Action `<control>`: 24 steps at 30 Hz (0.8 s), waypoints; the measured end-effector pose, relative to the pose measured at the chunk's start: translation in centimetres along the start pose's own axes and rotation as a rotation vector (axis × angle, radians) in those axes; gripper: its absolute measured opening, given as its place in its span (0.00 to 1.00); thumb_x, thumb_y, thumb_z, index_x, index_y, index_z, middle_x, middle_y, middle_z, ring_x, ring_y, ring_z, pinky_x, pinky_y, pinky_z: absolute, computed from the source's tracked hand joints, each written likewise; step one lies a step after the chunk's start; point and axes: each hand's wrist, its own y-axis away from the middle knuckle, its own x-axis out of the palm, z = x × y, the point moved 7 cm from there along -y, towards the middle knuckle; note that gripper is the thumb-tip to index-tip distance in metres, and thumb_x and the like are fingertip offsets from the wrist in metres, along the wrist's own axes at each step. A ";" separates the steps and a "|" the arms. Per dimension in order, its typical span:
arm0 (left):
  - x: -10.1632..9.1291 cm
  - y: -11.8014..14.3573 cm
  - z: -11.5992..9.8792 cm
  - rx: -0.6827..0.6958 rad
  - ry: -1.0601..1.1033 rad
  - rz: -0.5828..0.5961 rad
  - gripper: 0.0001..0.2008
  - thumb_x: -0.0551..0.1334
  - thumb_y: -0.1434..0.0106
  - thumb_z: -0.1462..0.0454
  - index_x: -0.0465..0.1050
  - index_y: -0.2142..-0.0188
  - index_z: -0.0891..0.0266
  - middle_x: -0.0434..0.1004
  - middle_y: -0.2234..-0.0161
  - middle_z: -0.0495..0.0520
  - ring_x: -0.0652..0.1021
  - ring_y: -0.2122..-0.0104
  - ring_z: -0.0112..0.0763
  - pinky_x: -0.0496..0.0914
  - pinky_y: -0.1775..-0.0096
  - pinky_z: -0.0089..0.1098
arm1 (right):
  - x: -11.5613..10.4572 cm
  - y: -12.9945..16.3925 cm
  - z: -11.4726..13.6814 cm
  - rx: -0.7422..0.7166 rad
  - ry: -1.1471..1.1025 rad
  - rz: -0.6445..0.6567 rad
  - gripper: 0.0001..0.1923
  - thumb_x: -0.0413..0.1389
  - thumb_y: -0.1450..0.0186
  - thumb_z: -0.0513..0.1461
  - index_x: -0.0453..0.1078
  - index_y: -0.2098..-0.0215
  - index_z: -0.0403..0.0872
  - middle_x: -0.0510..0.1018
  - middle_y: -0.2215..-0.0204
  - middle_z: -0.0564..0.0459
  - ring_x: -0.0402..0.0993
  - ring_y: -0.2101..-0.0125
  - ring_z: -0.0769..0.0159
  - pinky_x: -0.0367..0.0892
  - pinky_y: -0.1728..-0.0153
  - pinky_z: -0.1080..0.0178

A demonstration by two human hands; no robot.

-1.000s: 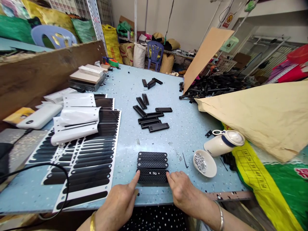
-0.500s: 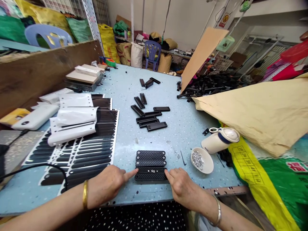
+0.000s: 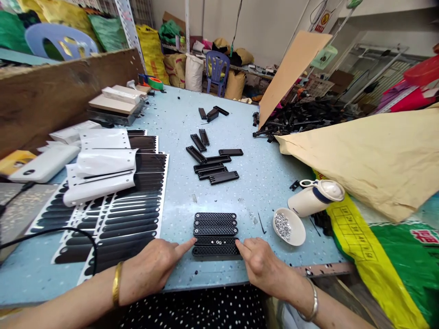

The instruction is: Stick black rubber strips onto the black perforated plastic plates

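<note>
Several black textured strips lie side by side in a block at the table's near edge. My left hand (image 3: 156, 262) rests its outstretched index fingertip on the left end of one strip (image 3: 204, 240), the other fingers curled. My right hand (image 3: 260, 262) touches that strip's right end with its index fingertip, its other fingers also bent. Neither hand visibly holds anything. A few small silvery rings (image 3: 218, 242) lie mid-strip. Farther strips (image 3: 215, 222) show a bright ring at each end. The nearest strip (image 3: 216, 251) shows no rings. A white bowl (image 3: 299, 230) of small metal rings stands to the right.
Bundled black strips (image 3: 224, 177) lie mid-table. Sheets of black strips (image 3: 133, 205) with curled white backing (image 3: 103, 162) cover the left. A cream lidded cup (image 3: 303, 202) lies tilted beside the bowl. Brown paper (image 3: 370, 155) and a black pile (image 3: 315, 116) occupy the right.
The view has shifted slightly. Both index fingertips stay at the two ends of the same strip, and the strips and rings have not visibly moved.
</note>
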 end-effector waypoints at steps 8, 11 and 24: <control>-1.0 -3.7 -2.8 -0.026 -0.005 -0.091 0.24 0.47 0.36 0.73 0.58 0.40 0.70 0.80 0.68 0.58 0.80 0.73 0.41 0.74 0.70 0.40 | -0.7 -1.6 -0.8 0.143 -0.126 -0.234 0.16 0.44 0.30 0.32 0.71 0.70 0.43 0.69 0.78 0.51 0.63 0.76 0.66 0.55 0.76 0.62; -0.1 -5.1 -3.8 -0.062 -0.088 0.070 0.27 0.51 0.41 0.75 0.61 0.41 0.71 0.80 0.68 0.60 0.80 0.72 0.43 0.75 0.70 0.42 | -0.8 -2.6 0.2 0.149 -0.157 -0.205 0.12 0.46 0.30 0.32 0.72 0.65 0.42 0.72 0.75 0.50 0.66 0.75 0.66 0.58 0.74 0.63; -0.2 -1.8 -3.8 -0.062 0.088 -0.193 0.23 0.48 0.36 0.74 0.63 0.43 0.63 0.80 0.67 0.56 0.79 0.72 0.35 0.74 0.68 0.35 | 0.0 -1.7 1.5 0.128 -0.163 -0.193 0.12 0.45 0.31 0.31 0.71 0.61 0.41 0.71 0.76 0.50 0.66 0.74 0.64 0.58 0.74 0.61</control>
